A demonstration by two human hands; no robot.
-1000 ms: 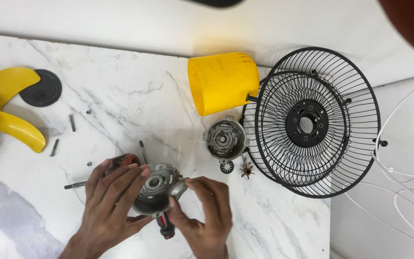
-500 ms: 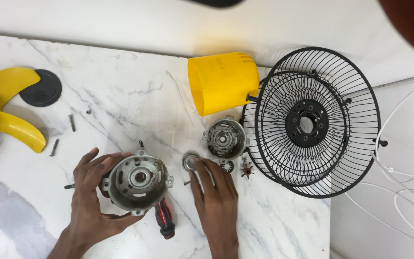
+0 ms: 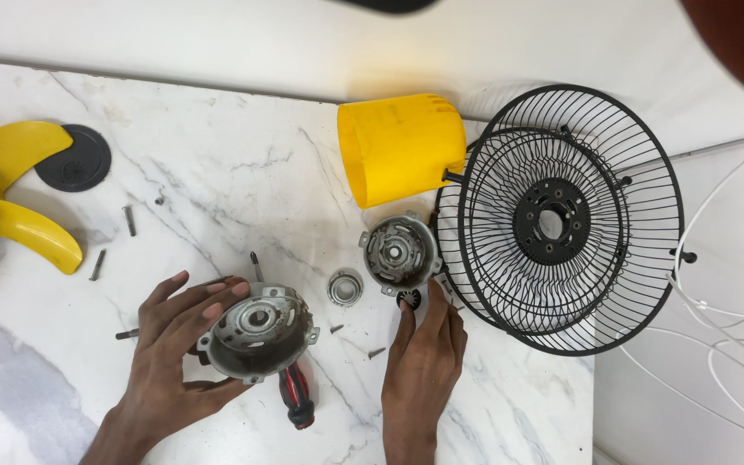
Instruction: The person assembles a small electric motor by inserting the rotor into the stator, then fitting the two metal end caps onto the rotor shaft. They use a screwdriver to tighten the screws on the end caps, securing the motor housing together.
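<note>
White marble worktop (image 3: 217,172) filling the view, with a pale wall along its far edge.

Left hand (image 3: 170,344) cupping a grey metal motor housing (image 3: 257,331) near the near edge, fingers spread and curling around its left rim, thumb hooking underneath. Housing sitting open side up, partly covering a red-and-black screwdriver (image 3: 293,394) lying beneath it.

Right hand (image 3: 424,362) lying flat just right of the housing, fingers pressed together and pointing toward the far edge, fingertips touching a small black toothed part (image 3: 408,299). Gripping nothing.

Resting just beyond those fingertips: a second grey motor cap (image 3: 399,252), with a small round bearing cup (image 3: 345,287) to its left. Yellow plastic cover (image 3: 400,148) lying on its side farther back. 2 black wire fan guards (image 3: 561,220) stacking at the right edge. Yellow fan blade (image 3: 10,198) and black round cap (image 3: 73,158) sitting at the left edge, loose screws (image 3: 129,220) scattering nearby. White cables (image 3: 725,293) trailing off the right side.
</note>
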